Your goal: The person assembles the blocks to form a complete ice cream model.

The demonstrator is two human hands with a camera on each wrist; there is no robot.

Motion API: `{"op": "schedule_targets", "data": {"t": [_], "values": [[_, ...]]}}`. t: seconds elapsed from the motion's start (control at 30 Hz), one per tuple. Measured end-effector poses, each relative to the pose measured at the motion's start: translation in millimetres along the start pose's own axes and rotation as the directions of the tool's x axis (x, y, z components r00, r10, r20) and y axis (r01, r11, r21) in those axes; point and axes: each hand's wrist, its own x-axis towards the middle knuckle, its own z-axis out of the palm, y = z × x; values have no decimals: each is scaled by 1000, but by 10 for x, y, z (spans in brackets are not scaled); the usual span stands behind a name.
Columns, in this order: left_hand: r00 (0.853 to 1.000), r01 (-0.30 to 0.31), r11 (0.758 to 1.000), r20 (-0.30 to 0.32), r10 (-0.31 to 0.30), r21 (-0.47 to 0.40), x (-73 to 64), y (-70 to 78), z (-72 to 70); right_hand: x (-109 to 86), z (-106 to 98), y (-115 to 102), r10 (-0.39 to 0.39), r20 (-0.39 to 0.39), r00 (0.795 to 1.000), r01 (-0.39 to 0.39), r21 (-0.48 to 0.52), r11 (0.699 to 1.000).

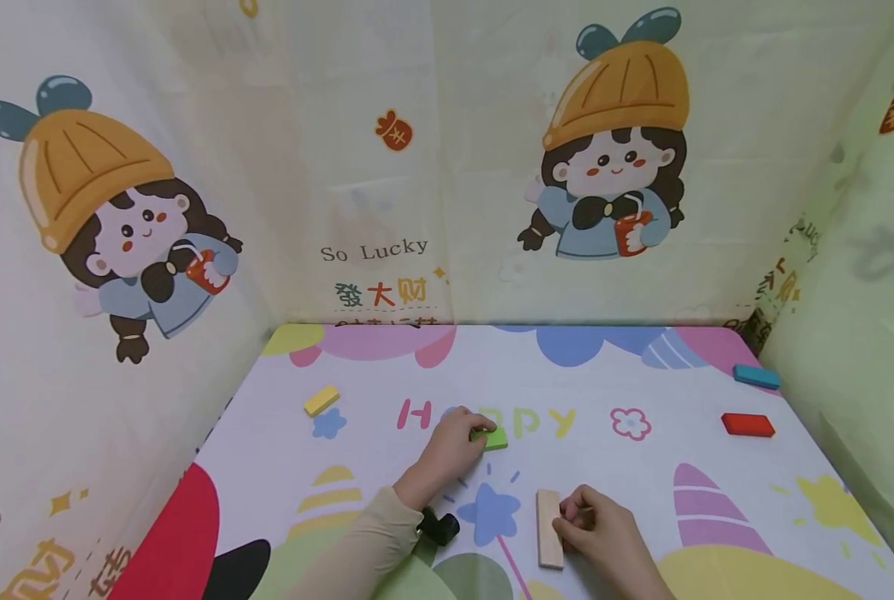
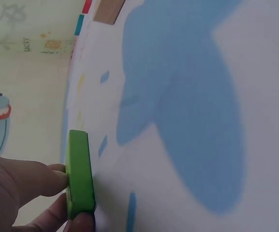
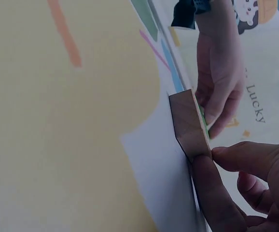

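Note:
My left hand (image 1: 456,446) reaches toward the middle of the table and pinches a small green block (image 1: 496,438) over the printed lettering. Close up in the left wrist view, the thumb lies against one face of that green block (image 2: 79,174) and fingertips curl at its lower end. Nearer to me, a plain wooden block (image 1: 548,533) lies lengthwise, pointing away from me. The thumb and a finger of my right hand (image 1: 600,529) grip it from the right side. The right wrist view shows these fingertips at the near end of the wooden block (image 3: 188,121).
A yellow block (image 1: 322,401) lies at the far left. Toward the right edge are a red block (image 1: 748,425) and a blue block (image 1: 756,377). Printed cloth walls (image 1: 484,283) enclose the table's back and sides. A black device (image 1: 437,527) sits on my left wrist.

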Motion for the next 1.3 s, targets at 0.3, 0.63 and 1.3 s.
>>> {"op": "schedule_targets", "data": {"t": [0.3,0.63,1.3], "values": [[998,-42,999,44,42,10,52,168,117,53,86,-34,-24,17,1000,24,-9,1000],[996,-43,999,85,41,25,67,324,179,98,168,-115,-31,14,999,32,-22,999],[986,-90,996,142,90,-1,51,373,256,199,215,-135,-76,-28,997,75,-26,997]]}}
